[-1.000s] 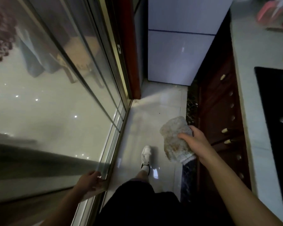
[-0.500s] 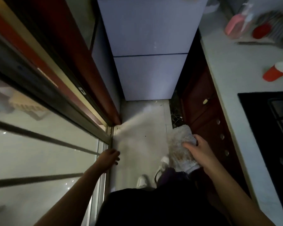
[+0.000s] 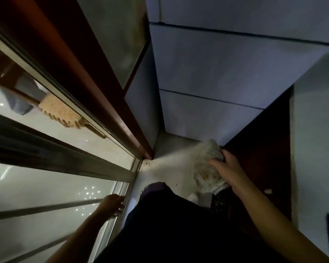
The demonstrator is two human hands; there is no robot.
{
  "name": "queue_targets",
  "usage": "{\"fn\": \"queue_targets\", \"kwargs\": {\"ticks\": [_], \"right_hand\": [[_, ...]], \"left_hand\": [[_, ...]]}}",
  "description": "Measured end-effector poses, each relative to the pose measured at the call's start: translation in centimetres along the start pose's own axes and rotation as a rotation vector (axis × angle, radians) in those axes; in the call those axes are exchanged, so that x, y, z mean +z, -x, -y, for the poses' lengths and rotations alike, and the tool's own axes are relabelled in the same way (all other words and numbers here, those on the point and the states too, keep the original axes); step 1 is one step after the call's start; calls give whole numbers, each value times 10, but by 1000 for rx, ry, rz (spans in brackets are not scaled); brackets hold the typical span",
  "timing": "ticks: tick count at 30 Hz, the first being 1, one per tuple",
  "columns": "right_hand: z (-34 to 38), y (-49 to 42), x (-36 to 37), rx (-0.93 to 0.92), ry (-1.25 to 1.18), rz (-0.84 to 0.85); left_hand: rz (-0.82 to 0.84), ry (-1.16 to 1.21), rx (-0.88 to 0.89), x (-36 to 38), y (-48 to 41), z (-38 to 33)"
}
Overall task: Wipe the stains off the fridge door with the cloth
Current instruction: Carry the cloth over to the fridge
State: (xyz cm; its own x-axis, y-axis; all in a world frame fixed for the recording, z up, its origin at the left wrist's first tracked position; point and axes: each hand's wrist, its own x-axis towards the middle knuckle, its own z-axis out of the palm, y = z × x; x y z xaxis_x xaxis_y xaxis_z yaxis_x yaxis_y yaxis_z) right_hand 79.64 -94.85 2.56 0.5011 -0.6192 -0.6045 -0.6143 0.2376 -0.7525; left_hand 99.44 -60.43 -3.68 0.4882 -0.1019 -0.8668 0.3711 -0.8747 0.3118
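Note:
The pale fridge door [image 3: 226, 73] fills the upper middle, split by dark seams into stacked panels. My right hand [image 3: 228, 168] grips a crumpled, stained white cloth [image 3: 205, 168], hanging low over the floor just in front of the fridge's bottom panel and apart from it. My left hand [image 3: 112, 204] rests with its fingers on the metal frame of the glass sliding door at the lower left.
A glass sliding door [image 3: 46, 168] with metal rails runs along the left, beside a red-brown frame [image 3: 95, 88]. Dark wooden cabinets [image 3: 264, 149] and a pale countertop [image 3: 315, 130] line the right. A narrow strip of pale floor [image 3: 169, 162] leads to the fridge.
The view has closed in on the fridge, which now looms much larger. My right hand still carries the cloth. My left hand has slid along the glass door's frame.

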Motion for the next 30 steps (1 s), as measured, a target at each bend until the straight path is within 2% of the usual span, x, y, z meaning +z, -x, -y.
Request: {"fn": "queue_targets", "kwargs": {"ticks": [5, 12, 19, 21, 26, 30], "right_hand": [[58, -61, -3, -30, 34, 44], [100, -103, -6, -50, -9, -57], [123, -102, -33, -86, -78, -112], [135, -98, -45, -143, -73, -132], [210, -76, -89, -410, -44, -166], [305, -43, -130, -714, 1, -222]], "left_hand": [[-12, 46, -85, -11, -24, -29], [65, -49, 44, -27, -85, -137], [86, -392, 499, -6, -96, -270], [101, -384, 598, -2, -85, -303], [32, -178, 931, -12, -9, -400], [-140, -208, 1214, -33, 77, -479]]}}
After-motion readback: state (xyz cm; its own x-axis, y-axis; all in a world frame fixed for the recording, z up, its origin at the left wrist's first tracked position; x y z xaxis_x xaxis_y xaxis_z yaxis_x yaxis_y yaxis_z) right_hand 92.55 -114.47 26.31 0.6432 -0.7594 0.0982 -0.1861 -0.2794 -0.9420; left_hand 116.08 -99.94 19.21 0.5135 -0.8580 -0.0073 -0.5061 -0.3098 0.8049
